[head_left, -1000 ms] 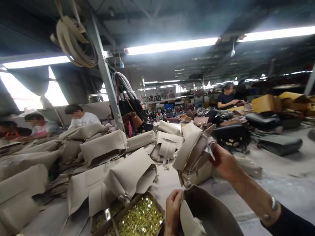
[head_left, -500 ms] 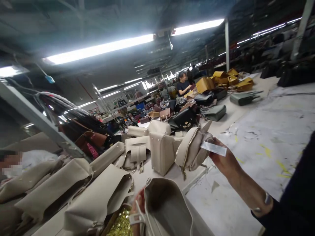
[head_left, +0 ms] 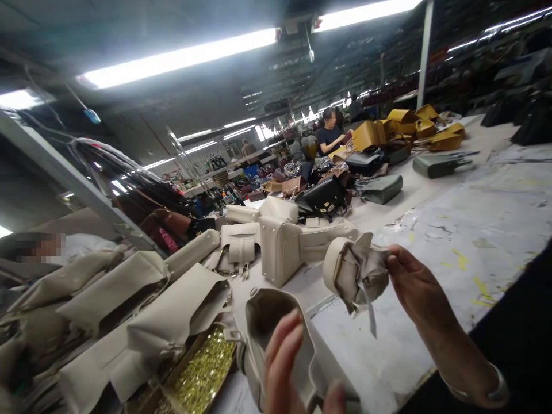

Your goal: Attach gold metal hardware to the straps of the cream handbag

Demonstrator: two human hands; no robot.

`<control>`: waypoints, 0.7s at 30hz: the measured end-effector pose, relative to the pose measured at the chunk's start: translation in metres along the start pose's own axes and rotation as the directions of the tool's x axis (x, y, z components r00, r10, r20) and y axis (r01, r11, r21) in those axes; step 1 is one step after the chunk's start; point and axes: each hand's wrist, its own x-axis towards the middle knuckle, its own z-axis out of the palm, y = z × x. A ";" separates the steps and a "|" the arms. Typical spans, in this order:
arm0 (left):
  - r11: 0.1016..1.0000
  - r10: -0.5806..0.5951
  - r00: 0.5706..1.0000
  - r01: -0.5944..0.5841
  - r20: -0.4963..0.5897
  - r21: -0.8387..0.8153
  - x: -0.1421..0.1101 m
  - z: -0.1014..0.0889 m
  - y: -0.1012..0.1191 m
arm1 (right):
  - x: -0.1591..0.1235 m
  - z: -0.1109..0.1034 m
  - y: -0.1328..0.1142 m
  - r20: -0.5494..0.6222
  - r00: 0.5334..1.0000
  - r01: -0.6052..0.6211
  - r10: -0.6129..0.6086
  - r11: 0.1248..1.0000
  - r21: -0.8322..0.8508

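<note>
Holding a small beige bag (head_left: 342, 267) w/ the right hand (head_left: 420, 284) at 4 o'clock, pinching its crumpled edge narrowly betw. thumb & fingers, w/ a pale strip (head_left: 371, 316) hanging down from it. Wearing a metal bracelet (head_left: 498, 391) on the R wrist. Raising the left hand (head_left: 287, 374) at 6 o'clock, spreading the fingers wide, thumb apart, in front of an open beige bag (head_left: 321, 368); prob. hovering close to it, but blurring there, so not telling whether touching.

Seeing a box (head_left: 167, 390) of gold bits (head_left: 204, 368) at 7 o'clock, just beside the open bag. Viewing a pile of beige bags (head_left: 172, 299) from 7 to 9 o'clock, & a boxy beige bag (head_left: 280, 250) standing upright on the table (head_left: 388, 345) just below ctr. Spotting a black bag (head_left: 325, 198) at 3, near ctr., a person (head_left: 331, 137) at 1 o'clock, & yellow bags (head_left: 368, 135) at 2, well apart from both hands.
</note>
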 end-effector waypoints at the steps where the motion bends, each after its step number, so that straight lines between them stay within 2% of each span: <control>1: 0.994 -0.086 0.988 0.094 0.131 -0.054 -0.003 0.017 0.004 | -0.005 0.001 -0.005 -0.004 0.999 -0.033 0.033 0.999 0.032; 3: 0.942 -0.274 0.910 0.320 0.311 -0.105 -0.004 0.045 0.011 | -0.016 0.005 -0.016 -0.027 0.993 -0.113 0.117 0.989 0.094; 4: 0.906 -0.327 0.863 0.402 0.386 -0.132 -0.001 0.055 0.015 | -0.021 0.007 -0.021 -0.037 0.986 -0.159 0.164 0.981 0.113; 7: 0.762 -0.376 0.730 0.594 0.571 -0.258 0.006 0.070 0.025 | -0.034 0.013 -0.030 -0.023 0.957 -0.287 0.291 0.953 0.101; 8: 0.711 -0.382 0.700 0.639 0.603 -0.292 0.008 0.072 0.027 | -0.036 0.014 -0.031 -0.001 0.947 -0.321 0.322 0.944 0.081; 9: 0.674 -0.398 0.688 0.668 0.607 -0.316 0.009 0.073 0.029 | -0.038 0.014 -0.030 0.033 0.938 -0.345 0.344 0.936 0.062; 11: 0.668 -0.439 0.715 0.665 0.544 -0.335 0.011 0.071 0.030 | -0.041 0.012 -0.025 0.130 0.928 -0.357 0.350 0.933 0.040; 13: 0.707 -0.458 0.760 0.626 0.460 -0.329 0.013 0.068 0.028 | -0.046 0.007 -0.018 0.232 0.920 -0.328 0.317 0.945 0.008; 15: 0.733 -0.467 0.783 0.602 0.410 -0.317 0.015 0.065 0.022 | -0.052 0.002 -0.010 0.294 0.911 -0.287 0.288 0.957 -0.049; 19: 0.767 -0.461 0.811 0.568 0.360 -0.297 0.018 0.062 0.009 | -0.070 0.000 0.000 0.304 0.905 -0.253 0.298 0.951 -0.179; 21: 0.802 -0.425 0.838 0.524 0.342 -0.286 0.017 0.062 0.005 | -0.079 0.005 -0.001 0.271 0.926 -0.187 0.262 0.943 -0.275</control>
